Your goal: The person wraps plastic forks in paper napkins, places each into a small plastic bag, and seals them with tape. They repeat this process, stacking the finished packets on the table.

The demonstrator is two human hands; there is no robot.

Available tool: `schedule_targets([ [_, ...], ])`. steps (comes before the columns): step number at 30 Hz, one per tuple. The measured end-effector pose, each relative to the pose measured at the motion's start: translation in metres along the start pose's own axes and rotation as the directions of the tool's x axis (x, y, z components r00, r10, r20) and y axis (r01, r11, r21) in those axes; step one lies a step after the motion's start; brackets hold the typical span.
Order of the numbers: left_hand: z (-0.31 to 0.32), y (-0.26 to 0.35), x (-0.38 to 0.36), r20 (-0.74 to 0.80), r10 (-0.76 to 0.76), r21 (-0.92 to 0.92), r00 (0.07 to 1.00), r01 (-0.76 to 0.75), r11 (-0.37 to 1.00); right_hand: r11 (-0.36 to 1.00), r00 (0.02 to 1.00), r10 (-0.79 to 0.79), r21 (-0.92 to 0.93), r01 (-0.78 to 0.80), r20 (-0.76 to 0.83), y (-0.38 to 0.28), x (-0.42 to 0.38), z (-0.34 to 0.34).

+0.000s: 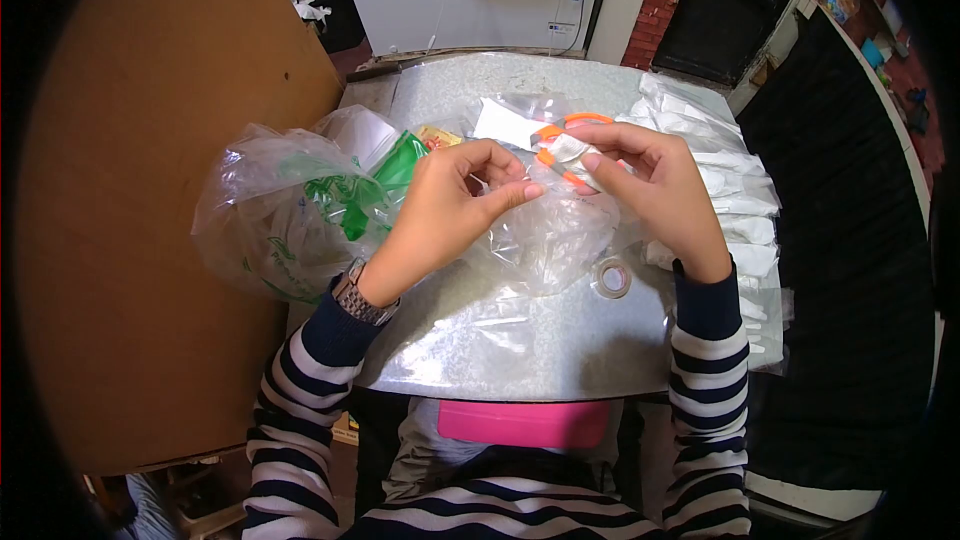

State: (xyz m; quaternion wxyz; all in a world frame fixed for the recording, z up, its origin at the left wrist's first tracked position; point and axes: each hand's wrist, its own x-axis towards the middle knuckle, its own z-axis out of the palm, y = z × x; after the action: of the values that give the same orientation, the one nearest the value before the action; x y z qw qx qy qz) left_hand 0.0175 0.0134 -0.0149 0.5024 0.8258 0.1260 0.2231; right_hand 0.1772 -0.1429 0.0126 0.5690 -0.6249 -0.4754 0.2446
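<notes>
Over the middle of the table, my left hand (455, 185) has its thumb and forefinger pinched close together; what they hold, if anything, I cannot tell. To its right, my right hand (660, 175) grips a small white folded packet (570, 148) between thumb and fingers. Orange-and-grey scissors handles (588, 120) show behind and below that packet, partly covered by the fingers. Beneath both hands spreads a crumpled clear plastic bag (550, 245). A white card (503, 124) lies just beyond the fingertips.
A large clear bag with green print (290, 210) bulges over the table's left side, by a brown board (170, 190). A tape roll (613, 278) lies near the right forearm. White wrapped packets (735, 185) line the right edge. Something pink (520, 423) rests below the front edge.
</notes>
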Motion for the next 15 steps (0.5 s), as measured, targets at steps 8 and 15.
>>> schedule_targets([
  [8,0.002,0.011,-0.003,-0.133,0.076,0.069,0.988,-0.067,0.995,0.998,0.998,0.012,0.068,-0.017,0.06,-0.014,-0.002,-0.005],
  [15,0.002,0.012,-0.003,-0.131,0.143,0.073,0.981,-0.134,0.988,0.997,0.993,0.033,0.07,-0.042,0.114,-0.014,-0.004,-0.007],
])
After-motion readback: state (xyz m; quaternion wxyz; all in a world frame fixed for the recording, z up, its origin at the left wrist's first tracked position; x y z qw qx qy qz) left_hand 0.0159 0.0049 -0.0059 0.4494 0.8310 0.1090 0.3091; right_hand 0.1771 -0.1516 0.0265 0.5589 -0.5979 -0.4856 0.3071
